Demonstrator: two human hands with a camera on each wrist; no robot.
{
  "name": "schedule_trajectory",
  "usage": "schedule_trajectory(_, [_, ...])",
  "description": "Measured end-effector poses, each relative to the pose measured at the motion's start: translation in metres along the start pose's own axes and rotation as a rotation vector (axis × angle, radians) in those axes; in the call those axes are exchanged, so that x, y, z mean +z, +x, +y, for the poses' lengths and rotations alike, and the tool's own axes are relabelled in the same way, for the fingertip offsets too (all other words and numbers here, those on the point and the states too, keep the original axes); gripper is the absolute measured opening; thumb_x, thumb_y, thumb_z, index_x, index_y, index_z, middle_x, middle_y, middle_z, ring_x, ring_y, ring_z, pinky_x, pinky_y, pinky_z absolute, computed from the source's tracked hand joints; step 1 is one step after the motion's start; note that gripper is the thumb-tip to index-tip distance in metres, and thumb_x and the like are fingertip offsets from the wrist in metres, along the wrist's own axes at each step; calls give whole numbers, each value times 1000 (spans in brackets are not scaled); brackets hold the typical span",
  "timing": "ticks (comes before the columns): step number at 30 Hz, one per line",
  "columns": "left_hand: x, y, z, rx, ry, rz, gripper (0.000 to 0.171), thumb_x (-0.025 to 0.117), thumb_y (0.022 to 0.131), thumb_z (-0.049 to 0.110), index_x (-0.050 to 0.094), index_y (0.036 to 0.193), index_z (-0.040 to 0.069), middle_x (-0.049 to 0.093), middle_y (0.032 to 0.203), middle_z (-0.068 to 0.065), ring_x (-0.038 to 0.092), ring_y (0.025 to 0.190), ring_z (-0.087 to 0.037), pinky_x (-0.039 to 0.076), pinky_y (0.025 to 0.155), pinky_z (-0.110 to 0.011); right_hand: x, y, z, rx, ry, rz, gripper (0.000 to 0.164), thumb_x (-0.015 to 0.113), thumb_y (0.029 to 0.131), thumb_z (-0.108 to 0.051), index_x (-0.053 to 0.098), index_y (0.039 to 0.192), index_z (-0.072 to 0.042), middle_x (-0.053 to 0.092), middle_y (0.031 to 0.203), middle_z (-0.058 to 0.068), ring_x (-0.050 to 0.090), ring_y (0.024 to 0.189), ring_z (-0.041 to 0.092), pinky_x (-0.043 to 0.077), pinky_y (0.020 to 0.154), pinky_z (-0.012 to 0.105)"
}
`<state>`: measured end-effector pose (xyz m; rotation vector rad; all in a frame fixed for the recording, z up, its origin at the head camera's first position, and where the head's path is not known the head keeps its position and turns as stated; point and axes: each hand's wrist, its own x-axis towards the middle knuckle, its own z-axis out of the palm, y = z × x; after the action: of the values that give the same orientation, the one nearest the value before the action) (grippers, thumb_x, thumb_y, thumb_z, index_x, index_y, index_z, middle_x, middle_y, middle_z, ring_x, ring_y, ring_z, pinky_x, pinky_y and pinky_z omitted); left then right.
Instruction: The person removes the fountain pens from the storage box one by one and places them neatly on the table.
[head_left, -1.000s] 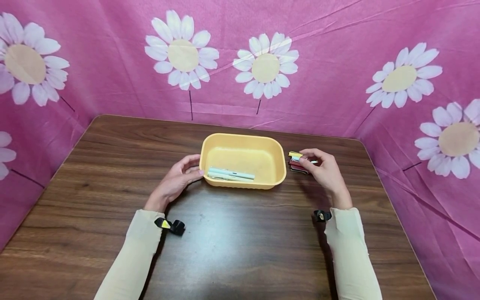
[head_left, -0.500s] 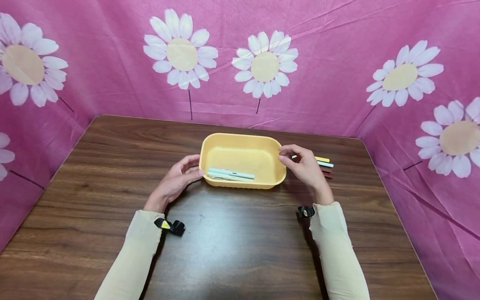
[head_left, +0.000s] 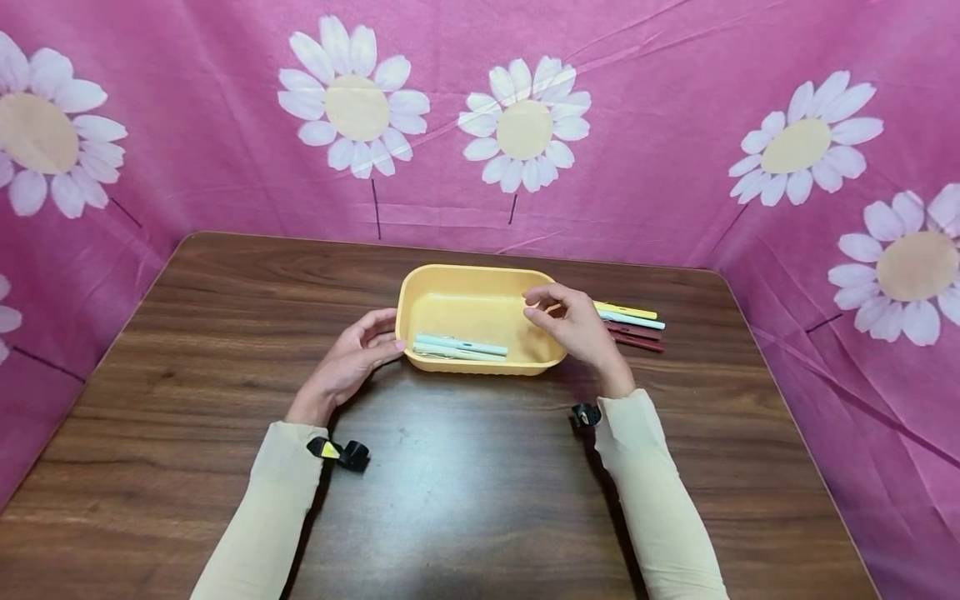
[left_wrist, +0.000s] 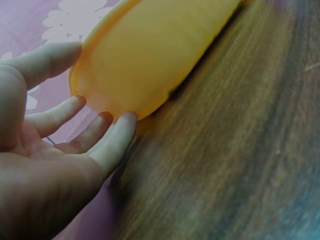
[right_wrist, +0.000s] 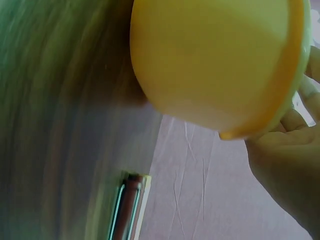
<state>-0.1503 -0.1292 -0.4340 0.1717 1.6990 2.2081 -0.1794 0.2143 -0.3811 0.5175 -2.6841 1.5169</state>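
Note:
A yellow plastic bin (head_left: 480, 367) sits toward the back of the table, with two pale pens (head_left: 461, 346) lying along its near left side. My left hand (head_left: 345, 358) holds the bin's left end; in the left wrist view its fingertips (left_wrist: 127, 120) rest against the outer wall. Over the bin's right end is my right hand (head_left: 570, 325), fingers bent above the interior and no object showing between them. The right wrist view has this hand (right_wrist: 285, 155) behind the bin's rim, its fingertips mostly hidden.
Just right of the bin lie several pens side by side: a yellow pen (head_left: 633, 311), a light blue pen (head_left: 637, 320) and dark red ones (head_left: 637, 340), their left ends partly covered by my right hand. A pink flowered cloth (head_left: 450, 208) hangs behind the wooden table (head_left: 225, 333).
My right hand has moved left from the row of pens, past the bin's right rim, to over its interior. The left hand and the two pens inside stay in place.

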Motion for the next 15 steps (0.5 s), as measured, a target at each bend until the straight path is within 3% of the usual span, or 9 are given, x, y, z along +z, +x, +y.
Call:
schedule_trajectory(9, [-1, 0, 2, -5, -1, -3, 62, 57, 94, -11, 30, 150, -11, 35, 148, -32, 58, 116, -21, 53, 96, -24, 11, 9, -5, 28, 23, -92, 25, 70, 94, -5, 68, 116, 8, 67, 115, 23, 62, 95, 30, 53, 85, 43])
schedule_trajectory(15, [-2, 1, 2, -11, -4, -3, 62, 57, 94, -10, 30, 150, -11, 36, 148, -31, 58, 114, -19, 53, 96, -25, 20, 14, -5, 15, 66, -167, 27, 70, 93, -3, 66, 117, 10, 67, 112, 23, 63, 90, 27, 58, 76, 37])
